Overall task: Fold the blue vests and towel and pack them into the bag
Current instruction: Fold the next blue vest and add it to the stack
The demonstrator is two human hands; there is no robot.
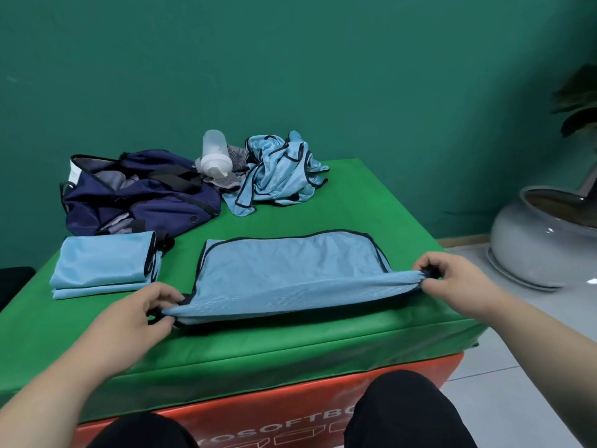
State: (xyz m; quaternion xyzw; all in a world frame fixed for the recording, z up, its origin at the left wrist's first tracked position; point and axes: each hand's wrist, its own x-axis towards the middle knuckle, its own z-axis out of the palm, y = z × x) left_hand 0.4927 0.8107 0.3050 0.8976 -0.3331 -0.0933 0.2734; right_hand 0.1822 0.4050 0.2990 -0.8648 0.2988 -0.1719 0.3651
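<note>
the vest (290,270) lies centre frame on the green mat (290,347), far part flat, near edge lifted a bit & pulled taut between your hands. your left hand (151,305) pinches the lower-left corner, fingers & thumb curled on the cloth. your right hand (452,273) pinches the right corner the same way, w/ the black trim bunched in the grip.

to do this fold well: keep the pull even on both sides so the edge stays straight, carry it over to the far trim, line up the corners, then set it down & flatten w/ a palm. the bunched right corner will prob leave a lump, so spread it first. aim for the same size as the folded stack (103,266) just left of it.

the bag (135,192) sits upper left, mouth open. upper centre is the crumpled pile (281,169) of vests not yet folded, w/ a bottle (214,155) & a grey striped cloth (226,184) beside it, maybe the towel, can't tell.
</note>
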